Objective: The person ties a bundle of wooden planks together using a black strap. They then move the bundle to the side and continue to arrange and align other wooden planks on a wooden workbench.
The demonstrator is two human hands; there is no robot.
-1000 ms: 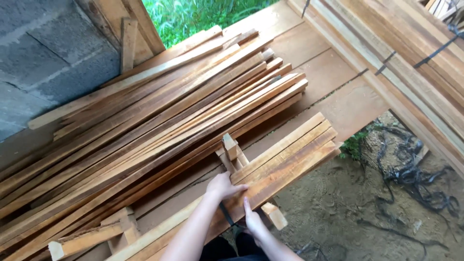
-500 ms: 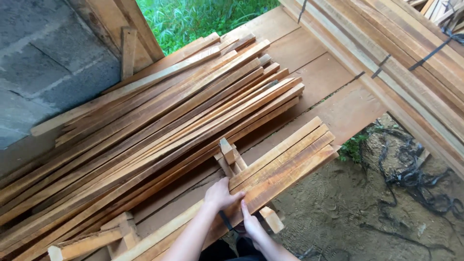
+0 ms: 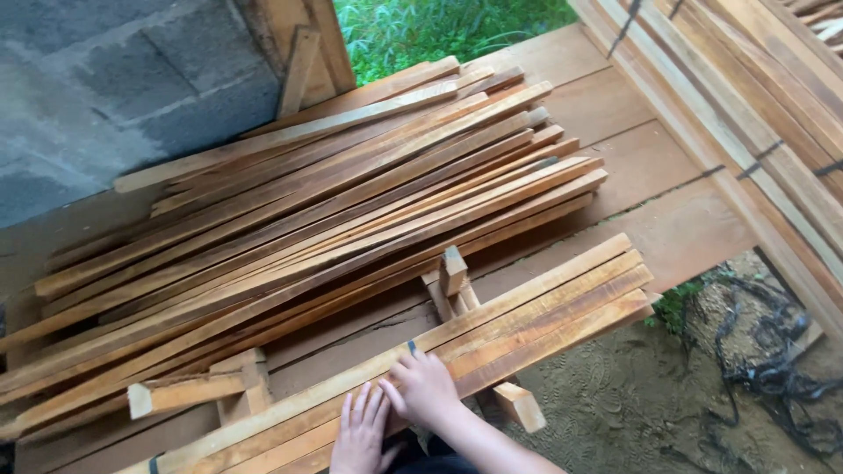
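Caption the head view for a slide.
Both hands, left hand and right hand, press on a row of wooden slats beside a slat pile.

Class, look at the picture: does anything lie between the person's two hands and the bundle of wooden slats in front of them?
Nothing visible does: the left hand and the right hand both rest directly on the bundle of slats.

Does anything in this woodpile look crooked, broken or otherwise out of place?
Mostly tidy. The big pile of loose slats is fanned out, its ends uneven. The bundle of slats under the left hand and right hand juts past the plank floor over bare dirt. Tangled black strapping lies on the ground.
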